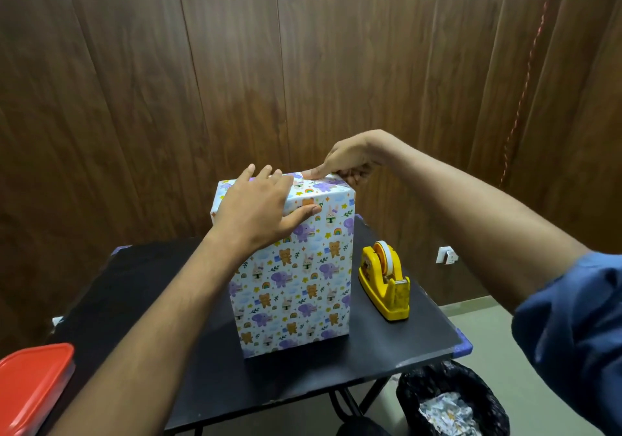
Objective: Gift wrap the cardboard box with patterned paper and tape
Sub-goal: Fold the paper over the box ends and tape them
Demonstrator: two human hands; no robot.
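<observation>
The box [296, 277], covered in white paper printed with elephants, bears and rabbits, stands upright on the black table [175, 301]. My left hand [259, 206] lies flat over its top left corner, fingers straight across the top and thumb on the front face. My right hand [346, 163] is at the top right far edge, its index finger pressing on the paper while the other fingers curl behind the box. A yellow tape dispenser [383, 280] with a white roll sits on the table just right of the box.
A red-lidded container [30, 385] sits at the table's near left. A black bin [451, 398] holding crumpled paper scraps stands on the floor at the table's right front corner. A wood-panelled wall rises close behind the table.
</observation>
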